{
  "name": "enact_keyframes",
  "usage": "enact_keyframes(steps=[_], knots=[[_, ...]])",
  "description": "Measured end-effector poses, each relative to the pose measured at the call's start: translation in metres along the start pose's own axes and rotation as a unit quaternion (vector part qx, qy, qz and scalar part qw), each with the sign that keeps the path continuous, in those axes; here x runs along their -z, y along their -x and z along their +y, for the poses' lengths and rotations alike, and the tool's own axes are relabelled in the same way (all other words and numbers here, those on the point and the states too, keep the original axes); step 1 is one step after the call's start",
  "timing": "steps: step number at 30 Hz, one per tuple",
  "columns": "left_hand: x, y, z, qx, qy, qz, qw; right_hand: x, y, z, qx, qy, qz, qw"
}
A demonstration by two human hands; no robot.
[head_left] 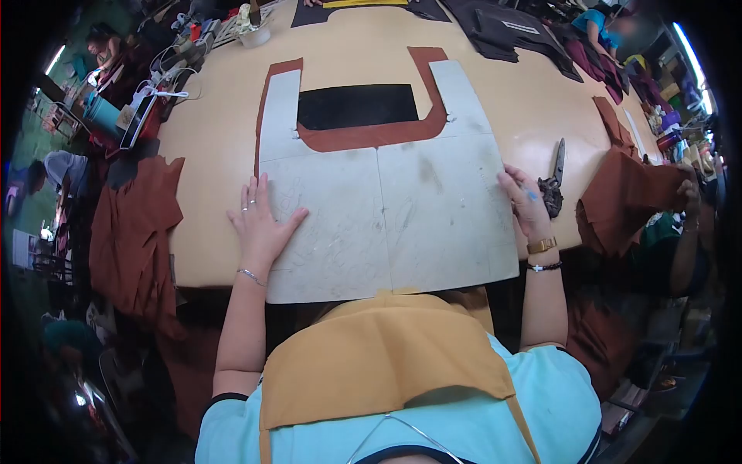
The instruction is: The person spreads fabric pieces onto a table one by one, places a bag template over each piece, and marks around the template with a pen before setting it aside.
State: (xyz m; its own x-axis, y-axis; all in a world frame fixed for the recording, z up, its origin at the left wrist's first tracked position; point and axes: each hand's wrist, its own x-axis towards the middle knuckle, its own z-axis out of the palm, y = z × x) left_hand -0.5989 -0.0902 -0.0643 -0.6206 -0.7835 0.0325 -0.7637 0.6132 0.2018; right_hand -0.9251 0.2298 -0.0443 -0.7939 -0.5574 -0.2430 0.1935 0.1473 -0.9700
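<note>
A grey-white pattern board [332, 224] with a deep notch in its far side lies before me, its near edge reaching past the table's front edge. Rust-brown material [371, 138] shows from under it along the notch and the left edge. My left hand [263, 220] rests spread and flat on the board's left side. At the right edge, my right hand [529, 205] grips the board, thumb on top and the other fingers partly hidden. Inside the notch lies a black rectangular piece [357, 107]. Scissors [555, 178] with wrapped dark handles lie just beyond my right hand.
Rust-brown pieces hang over the table [209, 162] at the left [135, 232] and right [630, 193]. Dark folded pieces [510, 31] lie at the far right. A white tub [253, 35] and cables stand far left. Other people work around the table; one hand touches the right-hand brown piece.
</note>
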Motion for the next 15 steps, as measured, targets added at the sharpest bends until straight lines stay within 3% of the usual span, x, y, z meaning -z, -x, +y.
enact_keyframes(steps=[3, 9, 11, 15], knots=[[0.000, 0.003, -0.001, -0.003, -0.019, -0.004, 1.000, -0.015, 0.016, -0.006, -0.001, 0.070, -0.056, 0.996], [-0.013, -0.004, -0.019, 0.026, 0.058, 0.028, 0.998, -0.005, 0.036, -0.047, 0.206, 0.147, 0.040, 0.967], [-0.018, -0.008, -0.017, 0.083, 0.014, 0.048, 0.995, 0.026, 0.029, -0.047, 0.239, 0.054, 0.099, 0.964], [-0.016, -0.007, -0.003, 0.078, -0.044, 0.045, 0.995, 0.071, 0.018, -0.061, 0.281, -0.069, 0.203, 0.935]])
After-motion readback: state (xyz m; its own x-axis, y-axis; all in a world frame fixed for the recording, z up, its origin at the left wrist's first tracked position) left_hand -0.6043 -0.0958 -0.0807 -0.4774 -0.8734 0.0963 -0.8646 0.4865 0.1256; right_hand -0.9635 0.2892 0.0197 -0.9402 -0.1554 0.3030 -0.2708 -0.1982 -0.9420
